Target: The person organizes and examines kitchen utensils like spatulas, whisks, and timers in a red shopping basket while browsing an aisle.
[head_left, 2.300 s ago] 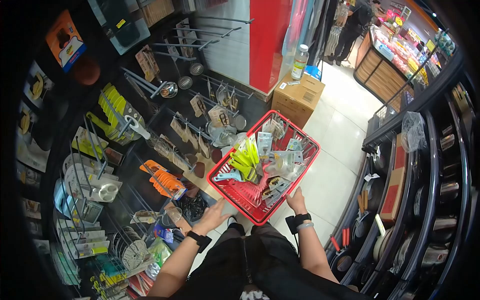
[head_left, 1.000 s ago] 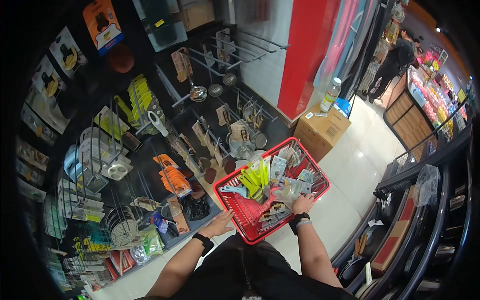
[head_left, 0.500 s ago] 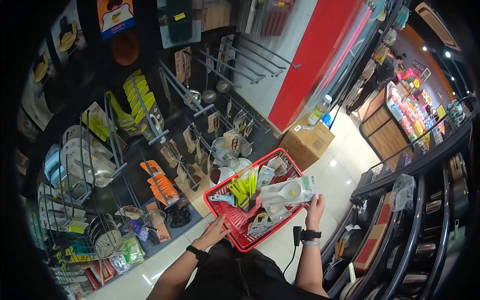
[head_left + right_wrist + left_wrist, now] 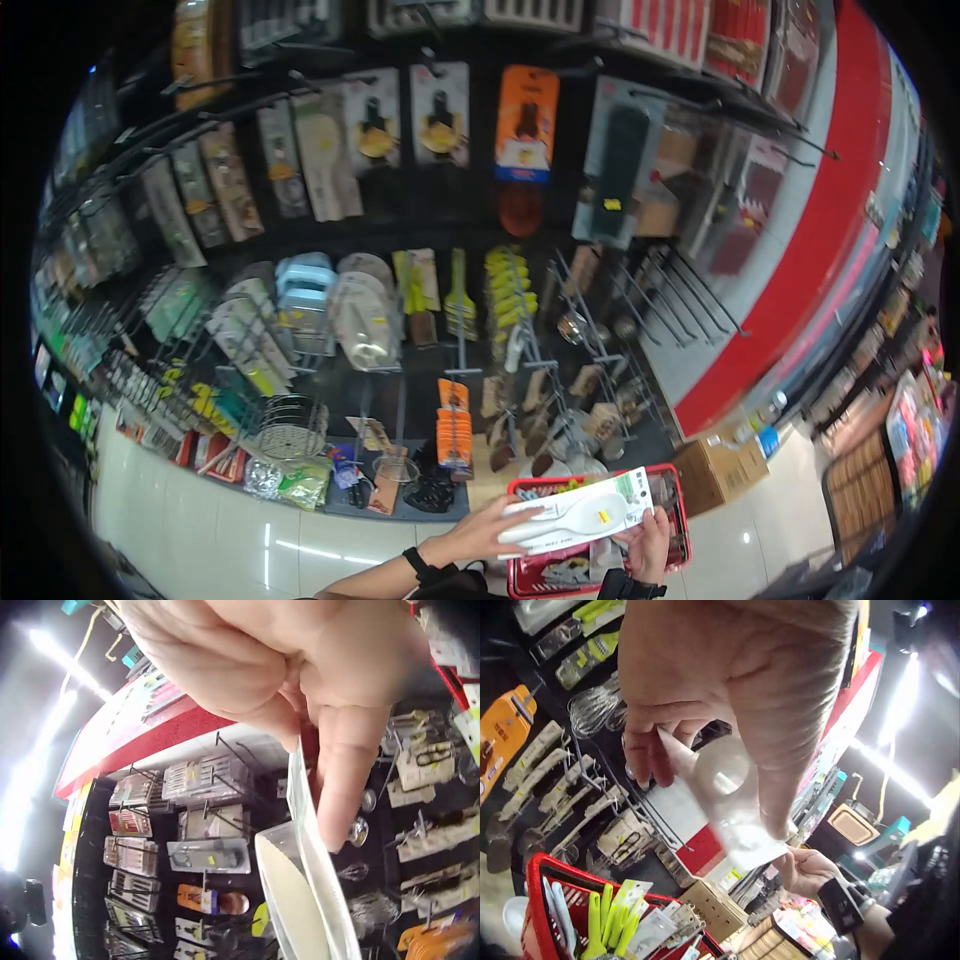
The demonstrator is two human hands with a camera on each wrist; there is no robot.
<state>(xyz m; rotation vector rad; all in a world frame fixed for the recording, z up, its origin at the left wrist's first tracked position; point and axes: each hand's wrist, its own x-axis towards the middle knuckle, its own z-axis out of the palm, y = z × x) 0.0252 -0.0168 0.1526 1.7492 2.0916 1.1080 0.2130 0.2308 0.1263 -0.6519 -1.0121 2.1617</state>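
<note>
A white spoon-shaped utensil on a blister card point(image 4: 575, 515), marked with a small yellow sticker, is held over the red basket point(image 4: 681, 500). My left hand point(image 4: 475, 532) grips the card's left end, thumb on one side and fingers on the other in the left wrist view. At the opposite end, my right hand point(image 4: 648, 545) pinches the card by its edge. The right wrist view shows the pack point(image 4: 296, 892) nearly edge-on, its clear blister bulging over the white utensil. Lime-green-handled tools point(image 4: 611, 919) lie in the basket, along with other carded items.
Ahead stands a black display wall with hooks of packaged kitchen tools, including orange-carded ones point(image 4: 454, 430) and lime-green ones point(image 4: 510, 290). A cardboard box point(image 4: 728, 470) stands right of the basket. A red pillar stripe point(image 4: 800, 270) rises on the right.
My right hand reached into the basket and lifted out the carded utensil. My left hand moved from the basket's edge to grip the card's other end. The head view swung up toward the wall.
</note>
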